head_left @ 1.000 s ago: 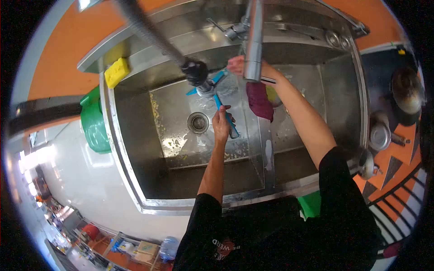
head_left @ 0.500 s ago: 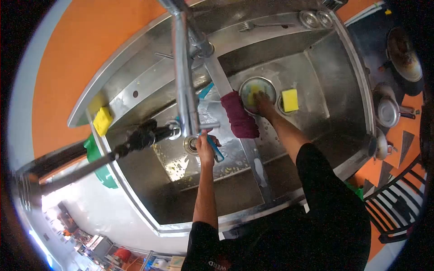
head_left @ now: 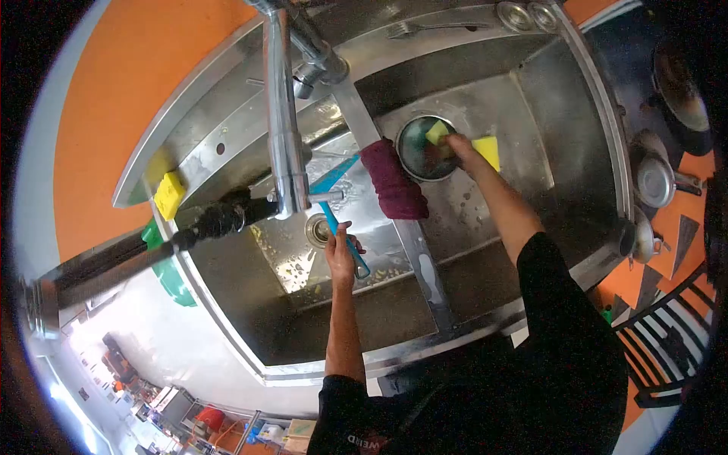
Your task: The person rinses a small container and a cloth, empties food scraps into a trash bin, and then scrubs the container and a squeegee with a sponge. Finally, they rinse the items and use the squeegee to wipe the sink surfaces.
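Note:
My left hand (head_left: 341, 254) is closed around the handle of a blue squeegee (head_left: 331, 179), whose wide head points up over the left basin. Over in the right basin, a round metal bowl (head_left: 413, 163) holds cloudy, greenish water. My right hand (head_left: 455, 152) reaches into it, pressing a yellow sponge (head_left: 437, 133) with the fingers; the fingertips are partly hidden in the water. Another yellow sponge (head_left: 487, 152) lies beside the bowl, partly covered by my right wrist. A folded maroon cloth (head_left: 396, 182) drapes over the divider between the basins.
A tall chrome faucet (head_left: 282, 114) stands over the left basin, with a dark hose piece (head_left: 220, 224) at left. A yellow sponge (head_left: 169, 196) sits on the left rim. A fork (head_left: 402, 30) and metal lids (head_left: 516, 15) rest on the back ledge. Pans (head_left: 654, 182) stand at right.
My right hand has shifted, and the sponge under it now shows near the bowl's upper side. The squeegee has swung into fuller view below the faucet. The camera view has shifted slightly.

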Demonstrator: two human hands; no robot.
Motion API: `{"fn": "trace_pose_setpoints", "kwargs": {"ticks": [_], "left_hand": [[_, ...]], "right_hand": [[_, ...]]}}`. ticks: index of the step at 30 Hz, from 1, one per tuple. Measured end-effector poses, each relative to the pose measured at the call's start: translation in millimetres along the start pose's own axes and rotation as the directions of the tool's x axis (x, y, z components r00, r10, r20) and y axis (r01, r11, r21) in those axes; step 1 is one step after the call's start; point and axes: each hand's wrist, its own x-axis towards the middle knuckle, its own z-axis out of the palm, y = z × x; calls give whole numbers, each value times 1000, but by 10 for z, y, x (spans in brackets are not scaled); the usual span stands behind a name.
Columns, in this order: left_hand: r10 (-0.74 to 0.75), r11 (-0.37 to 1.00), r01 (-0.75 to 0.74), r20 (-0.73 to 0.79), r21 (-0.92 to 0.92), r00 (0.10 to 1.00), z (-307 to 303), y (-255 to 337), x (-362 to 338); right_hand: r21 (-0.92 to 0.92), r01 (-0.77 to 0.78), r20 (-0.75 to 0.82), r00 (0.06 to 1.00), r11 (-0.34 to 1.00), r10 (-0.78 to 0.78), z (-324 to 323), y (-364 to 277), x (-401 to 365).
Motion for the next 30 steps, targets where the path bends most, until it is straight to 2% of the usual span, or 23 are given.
{"fn": "trace_pose_setpoints", "kwargs": {"ticks": [2,6,8,9,11,12,13,14,15,16,17,18,19,20,21,22,23,24,25,26,27,29,30], "left_hand": [[12,1000,-12,12,9,1000,-68,-61,-62],[3,1000,-3,5,27,1000,-193,-130,-209],[-31,999,31,-25,12,999,-255,-159,-246],[-30,999,31,-30,9,999,-292,-171,-250],[-3,1000,3,-15,11,1000,-360,-204,-267],[-6,1000,7,-21,8,1000,-379,-213,-266],[-9,1000,10,-24,9,1000,-393,-215,-274],[-11,1000,11,-28,10,1000,-409,-218,-282],[-15,1000,16,-36,12,999,-419,-221,-296],[-27,1000,26,-38,-9,999,-421,-220,-306],[-35,999,34,-42,-29,999,-429,-226,-297],[-63,998,62,-45,-29,997,-449,-257,-265],[-69,997,68,-54,-22,996,-439,-237,-265],[-85,996,84,-50,-20,995,-405,-188,-279],[-103,995,103,-50,-17,993,-394,-170,-280],[-138,990,138,-14,-12,990,-402,-175,-241],[-143,990,142,-28,-7,989,-394,-177,-220],[-163,986,163,14,-27,987,-372,-175,-210],[-183,982,185,58,-46,982,-339,-118,-225],[-225,966,235,99,-107,969,-299,-56,-234],[-219,967,229,95,-108,971,-257,34,-240],[-261,956,273,115,-105,958,-169,166,-251],[-258,956,271,118,-111,959,-155,164,-220]], "right_hand": [[139,-33,-129,990,990,51,34,-51,-135],[157,-20,-134,990,987,41,86,-156,-233],[473,23,-106,994,881,31,242,-257,-354],[471,21,-102,994,882,31,292,-279,-362],[479,-76,-130,979,874,156,254,-213,-273],[476,-82,-126,979,876,161,117,-25,-88],[138,39,-254,967,990,-3,-87,288,180],[-227,132,-309,930,965,-199,-165,479,338],[-225,126,-304,933,966,-192,-11,406,230],[-695,166,-365,756,699,-543,273,171,-24],[-967,28,-202,523,253,-828,582,-107,-300],[-989,37,-80,684,143,-725,813,-296,-530],[-988,41,-80,692,149,-718,803,-202,-407],[-997,59,30,870,45,-492,735,-57,-202],[-992,112,121,970,-51,-212,689,153,-57],[-919,126,310,814,-372,-492,751,335,-105],[-921,139,316,815,-365,-486,726,354,-22],[-952,112,206,924,-285,-322,684,316,102],[-975,67,97,986,-212,-133,668,289,144],[-964,150,194,962,-219,-191,568,326,157],[-963,155,199,960,-219,-195,386,487,256],[-877,279,435,806,-391,-400,59,865,491],[-874,278,438,805,-398,-400,44,808,492]]}}
